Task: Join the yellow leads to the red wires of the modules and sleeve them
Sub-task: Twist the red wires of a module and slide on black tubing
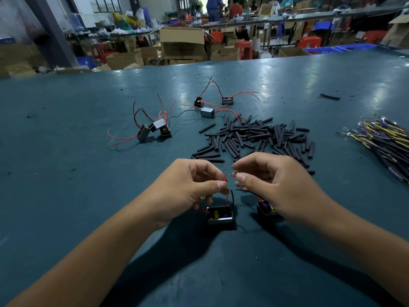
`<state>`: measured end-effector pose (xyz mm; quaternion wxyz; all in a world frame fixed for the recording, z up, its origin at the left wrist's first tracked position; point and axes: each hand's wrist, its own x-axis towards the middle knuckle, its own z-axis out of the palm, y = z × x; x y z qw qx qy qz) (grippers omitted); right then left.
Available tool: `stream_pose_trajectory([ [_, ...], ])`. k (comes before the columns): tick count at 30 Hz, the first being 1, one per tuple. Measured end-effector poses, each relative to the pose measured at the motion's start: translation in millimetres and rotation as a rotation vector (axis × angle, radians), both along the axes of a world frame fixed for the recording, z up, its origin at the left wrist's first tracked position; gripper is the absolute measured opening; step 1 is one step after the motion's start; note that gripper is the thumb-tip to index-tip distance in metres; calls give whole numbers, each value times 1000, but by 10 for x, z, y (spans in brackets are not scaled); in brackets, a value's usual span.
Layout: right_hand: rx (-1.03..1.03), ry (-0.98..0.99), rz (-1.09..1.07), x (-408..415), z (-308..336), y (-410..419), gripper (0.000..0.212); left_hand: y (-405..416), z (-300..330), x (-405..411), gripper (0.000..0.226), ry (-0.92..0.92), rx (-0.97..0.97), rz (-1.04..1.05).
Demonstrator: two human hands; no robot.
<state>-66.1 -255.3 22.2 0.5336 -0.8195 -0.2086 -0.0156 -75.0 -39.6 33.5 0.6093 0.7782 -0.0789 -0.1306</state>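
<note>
Near the middle of the near edge of the teal worktop [66, 196], a red wire [225, 178] is pinched between thumb and curled fingers of the left hand [190, 187]; another short red wire end [232, 175] is pinched by the fingers of the right hand [274, 185], the two hands almost meeting; whether the wire ends touch cannot be told. Just below the hands a black module [220, 214] is seen standing on the worktop, its red and black wires rising to the left hand; a second module [265, 208] is partly hidden under the right hand. A heap of black sleeves [261, 138] is spread beyond the hands; a bundle of yellow leads [385, 138] is laid at the right edge; two groups of further modules [155, 129] [212, 106] are set farther back, left of the heap.
</note>
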Motion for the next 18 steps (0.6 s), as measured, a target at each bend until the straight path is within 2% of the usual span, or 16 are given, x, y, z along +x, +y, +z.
stream_pose_trajectory([
  [4,35,44,35,-44,24,27,5,-18,-6,-16,5,-69,18,-50],
  [12,118,139,8,-56,45,25,13,-15,-16,-16,8,-172,81,-102],
  [18,202,218,34,-77,38,37,11,-29,-19,-19,5,-217,31,-123],
])
